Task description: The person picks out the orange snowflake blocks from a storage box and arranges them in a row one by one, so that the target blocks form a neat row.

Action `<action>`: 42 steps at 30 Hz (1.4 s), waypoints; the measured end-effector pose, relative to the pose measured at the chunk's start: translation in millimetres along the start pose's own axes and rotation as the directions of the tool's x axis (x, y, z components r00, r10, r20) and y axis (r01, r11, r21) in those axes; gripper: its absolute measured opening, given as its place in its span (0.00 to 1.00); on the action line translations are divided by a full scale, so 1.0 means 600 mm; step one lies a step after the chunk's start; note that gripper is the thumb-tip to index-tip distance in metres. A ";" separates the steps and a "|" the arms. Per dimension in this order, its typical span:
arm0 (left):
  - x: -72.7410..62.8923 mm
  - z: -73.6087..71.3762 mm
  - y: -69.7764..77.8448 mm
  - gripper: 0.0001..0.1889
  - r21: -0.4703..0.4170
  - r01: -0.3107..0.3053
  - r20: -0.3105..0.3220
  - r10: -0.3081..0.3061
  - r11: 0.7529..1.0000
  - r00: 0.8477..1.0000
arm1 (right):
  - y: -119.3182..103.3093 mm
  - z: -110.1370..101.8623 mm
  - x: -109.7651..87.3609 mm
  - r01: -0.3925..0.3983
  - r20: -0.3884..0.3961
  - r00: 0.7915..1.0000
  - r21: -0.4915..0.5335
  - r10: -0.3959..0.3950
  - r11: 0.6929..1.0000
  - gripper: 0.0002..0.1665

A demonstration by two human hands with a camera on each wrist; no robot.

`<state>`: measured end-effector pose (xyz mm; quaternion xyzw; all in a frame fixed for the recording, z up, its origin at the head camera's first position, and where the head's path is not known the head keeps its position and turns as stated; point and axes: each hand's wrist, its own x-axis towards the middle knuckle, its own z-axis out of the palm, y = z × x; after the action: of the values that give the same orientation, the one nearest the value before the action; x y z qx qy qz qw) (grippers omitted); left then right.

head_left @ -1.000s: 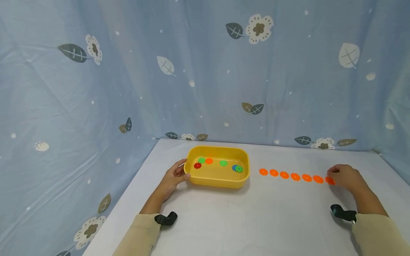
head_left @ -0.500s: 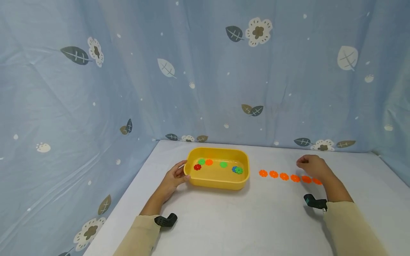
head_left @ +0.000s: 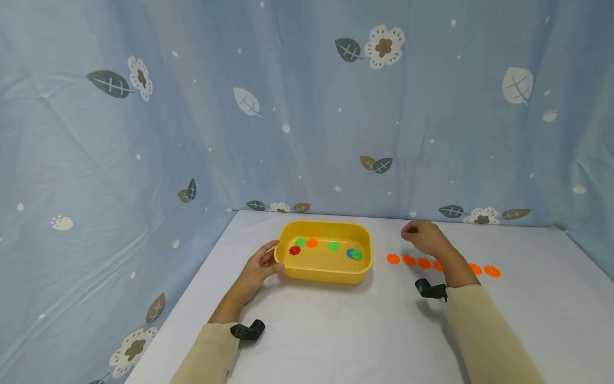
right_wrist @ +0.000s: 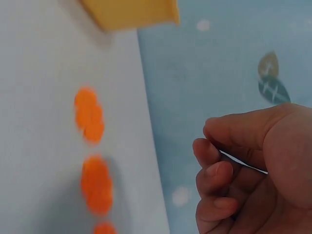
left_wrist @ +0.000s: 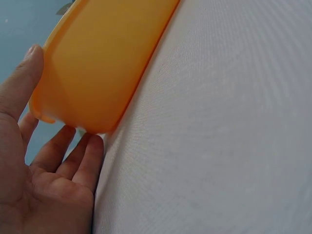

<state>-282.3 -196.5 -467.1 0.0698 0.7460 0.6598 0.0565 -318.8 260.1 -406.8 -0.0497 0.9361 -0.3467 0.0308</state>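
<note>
My left hand (head_left: 256,272) holds the left end of a yellow plastic tub (head_left: 312,273). In the left wrist view the thumb lies at the rim and the fingertips touch the end wall. Inside the tub lie a red flower-shaped disc (head_left: 295,250), an orange disc (head_left: 312,243), green discs (head_left: 333,246) and a blue disc (head_left: 349,253) partly under a green one. My right hand (head_left: 426,238) is in the air above a row of orange flower-shaped discs (head_left: 393,258), hiding part of the row. Its fingers (right_wrist: 214,175) are loosely curled, with nothing seen between them.
A white cloth (head_left: 336,330) covers the table. Behind it and to the left hangs a blue curtain (head_left: 297,106) with leaf and flower prints. A black wrist camera (head_left: 248,330) sits at the left sleeve and another black camera (head_left: 430,289) at the right.
My right hand has let go of the orange disc at the row's right end and moved left over the row towards the tub. The left hand stays at the tub.
</note>
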 end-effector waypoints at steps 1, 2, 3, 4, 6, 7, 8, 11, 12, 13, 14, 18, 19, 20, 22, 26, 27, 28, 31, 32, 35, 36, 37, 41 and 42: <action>0.001 -0.001 0.000 0.36 -0.004 -0.003 0.006 0.003 1.000 1.000 | -0.009 0.003 0.004 0.010 0.000 1.000 0.003 -0.010 1.000 0.14; 0.001 -0.001 0.001 0.36 -0.008 -0.006 0.012 0.006 1.000 1.000 | -0.017 0.005 0.007 0.018 -0.001 1.000 0.006 -0.018 1.000 0.14; 0.002 -0.002 0.002 0.37 -0.009 -0.011 0.021 0.011 1.000 1.000 | -0.024 0.008 0.011 0.026 -0.001 1.000 0.007 -0.026 1.000 0.13; 0.002 -0.002 0.003 0.37 -0.011 -0.014 0.027 0.015 1.000 1.000 | -0.032 0.010 0.014 0.032 0.001 0.999 0.007 -0.032 0.999 0.13; 0.003 -0.003 0.006 0.37 -0.011 -0.012 0.032 0.013 1.000 0.999 | -0.046 0.014 0.021 0.057 0.002 0.998 0.009 -0.057 0.998 0.12; 0.002 -0.003 0.007 0.37 -0.008 -0.013 0.032 0.013 1.000 0.999 | -0.052 0.017 0.024 0.063 0.005 0.998 0.011 -0.063 0.998 0.12; 0.002 -0.004 0.008 0.37 -0.006 -0.014 0.031 0.014 1.000 0.999 | -0.059 0.019 0.027 0.069 0.007 0.998 0.016 -0.069 0.998 0.12; 0.002 -0.004 0.009 0.37 -0.006 -0.011 0.025 0.012 1.000 1.000 | -0.079 0.029 0.034 0.097 0.016 0.995 0.023 -0.097 0.995 0.11; 0.002 -0.004 0.009 0.36 -0.005 -0.007 0.024 0.008 1.000 1.000 | -0.087 0.032 0.036 0.102 0.020 0.995 0.022 -0.102 0.995 0.11; 0.001 -0.003 0.008 0.36 -0.006 -0.002 0.023 0.002 1.000 1.000 | -0.094 0.036 0.038 0.111 0.028 0.993 0.025 -0.112 0.994 0.11; 0.001 -0.002 0.008 0.36 -0.007 0.004 0.021 -0.003 1.000 1.000 | -0.102 0.040 0.039 0.120 0.035 0.992 0.028 -0.121 0.992 0.11; 0.000 0.001 0.008 0.36 -0.006 0.011 0.016 -0.011 1.000 1.000 | -0.131 0.056 0.049 0.146 0.054 0.987 0.042 -0.148 0.988 0.10; 0.000 0.001 0.008 0.36 -0.007 0.008 0.014 -0.008 1.000 1.000 | -0.137 0.060 0.051 0.152 0.057 0.986 0.051 -0.154 0.987 0.10; 0.001 0.001 0.008 0.36 -0.007 0.004 0.014 -0.004 1.000 1.000 | -0.143 0.064 0.055 0.156 0.058 0.985 0.062 -0.160 0.986 0.10; 0.001 0.001 0.008 0.36 -0.010 0.001 0.016 -0.001 1.000 1.000 | -0.153 0.072 0.061 0.162 0.066 0.983 0.095 -0.169 0.982 0.10; 0.001 0.001 0.008 0.36 -0.015 0.000 0.022 0.000 1.000 1.000 | -0.170 0.089 0.070 0.181 0.089 0.977 0.155 -0.196 0.971 0.10; 0.001 0.002 0.008 0.36 -0.014 -0.001 0.023 0.001 1.000 1.000 | -0.174 0.094 0.071 0.187 0.093 0.974 0.164 -0.204 0.968 0.10; 0.001 0.002 0.008 0.36 -0.014 -0.003 0.023 0.003 1.000 1.000 | -0.178 0.098 0.071 0.194 0.095 0.973 0.171 -0.212 0.966 0.09; 0.000 0.003 0.006 0.36 -0.007 -0.001 0.012 0.001 1.000 1.000 | -0.187 0.113 0.073 0.216 0.101 0.966 0.181 -0.237 0.959 0.09; -0.001 0.004 0.004 0.35 -0.006 0.000 0.009 0.000 1.000 1.000 | -0.189 0.118 0.074 0.224 0.106 0.964 0.185 -0.246 0.957 0.09; -0.003 0.004 0.000 0.35 -0.001 -0.004 0.004 0.004 1.000 1.000 | -0.195 0.132 0.075 0.246 0.118 0.956 0.190 -0.270 0.951 0.09; -0.003 0.004 -0.002 0.35 -0.002 -0.005 0.003 0.005 1.000 1.000 | -0.196 0.137 0.075 0.253 0.124 0.952 0.192 -0.279 0.948 0.09; -0.004 0.004 -0.004 0.35 0.000 -0.006 0.001 0.006 1.000 1.000 | -0.198 0.141 0.075 0.260 0.128 0.949 0.195 -0.288 0.946 0.08; -0.004 0.003 -0.006 0.35 0.005 -0.009 -0.009 0.009 1.000 1.000 | -0.202 0.159 0.080 0.286 0.138 0.939 0.190 -0.314 0.939 0.06; -0.004 0.003 -0.005 0.34 0.004 -0.007 -0.012 0.008 1.000 1.000 | -0.203 0.163 0.081 0.287 0.145 0.937 0.191 -0.316 0.939 0.06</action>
<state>-279.9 -195.4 -470.6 0.0689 0.7473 0.6590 0.0496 -349.2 99.2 -402.7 -0.2204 0.8787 -0.4188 0.0626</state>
